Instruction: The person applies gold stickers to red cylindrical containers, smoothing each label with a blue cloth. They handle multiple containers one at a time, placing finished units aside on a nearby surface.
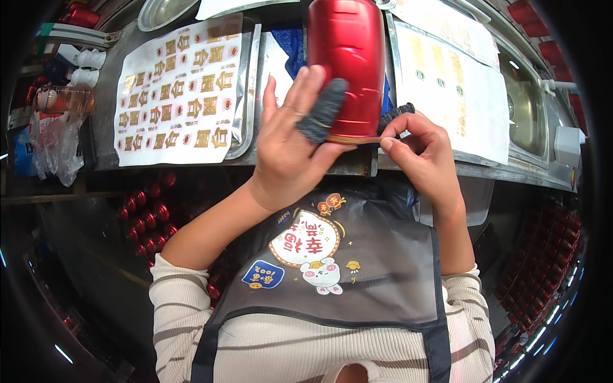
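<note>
A glossy red metallic cylinder, perhaps a bottle or canister, lies on the bench with its lower end toward me. A thin gold strip runs along that end's edge. My left hand lies against the cylinder's left side, fingers stretched out. Its index finger wears a grey knit finger cover, and the thumb reaches to the strip. At the cylinder's lower right, my right hand pinches the strip's end between thumb and finger; a similar dark cover shows on one of its fingers. The cylinder's top runs out of view.
To the left, a sheet of gold decals lies on a metal tray. Another decal sheet lies right, beside a metal basin. Blue cloth lies under the cylinder. Several red pieces stand below the bench.
</note>
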The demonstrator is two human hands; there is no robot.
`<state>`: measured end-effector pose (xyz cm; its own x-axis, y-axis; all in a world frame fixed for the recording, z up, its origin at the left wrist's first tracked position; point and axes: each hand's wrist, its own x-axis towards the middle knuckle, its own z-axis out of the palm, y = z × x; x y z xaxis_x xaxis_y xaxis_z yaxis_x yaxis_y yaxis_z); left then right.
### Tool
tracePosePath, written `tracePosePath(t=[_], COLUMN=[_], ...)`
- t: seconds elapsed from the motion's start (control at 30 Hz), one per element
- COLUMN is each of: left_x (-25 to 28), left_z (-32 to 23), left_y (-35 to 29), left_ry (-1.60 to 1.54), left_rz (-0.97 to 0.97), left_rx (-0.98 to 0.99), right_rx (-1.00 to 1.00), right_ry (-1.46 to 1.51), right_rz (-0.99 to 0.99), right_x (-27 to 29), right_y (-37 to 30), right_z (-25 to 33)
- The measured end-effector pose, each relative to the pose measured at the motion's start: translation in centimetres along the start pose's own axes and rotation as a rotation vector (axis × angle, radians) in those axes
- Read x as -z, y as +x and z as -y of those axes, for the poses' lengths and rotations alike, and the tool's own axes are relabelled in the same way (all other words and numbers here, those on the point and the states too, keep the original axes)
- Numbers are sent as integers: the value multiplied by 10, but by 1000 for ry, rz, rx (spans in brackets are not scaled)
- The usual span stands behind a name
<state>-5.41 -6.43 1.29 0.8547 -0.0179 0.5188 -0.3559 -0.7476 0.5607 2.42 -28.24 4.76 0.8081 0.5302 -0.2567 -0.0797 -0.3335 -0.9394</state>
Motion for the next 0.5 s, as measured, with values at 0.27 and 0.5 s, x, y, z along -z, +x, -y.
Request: tracePosePath(t=[0.27, 0.5], left_x=[15, 17], left_z=[5, -3], left_y=[-46, -33], left_ry=[59, 102], left_rz=[115, 168], left_rx=[-1, -7], right_rx=[-44, -25], right_ry=[119, 192], right_rz=[0, -64], right_x=[6, 5], right_y=[-8, -15], right_z=[6, 11])
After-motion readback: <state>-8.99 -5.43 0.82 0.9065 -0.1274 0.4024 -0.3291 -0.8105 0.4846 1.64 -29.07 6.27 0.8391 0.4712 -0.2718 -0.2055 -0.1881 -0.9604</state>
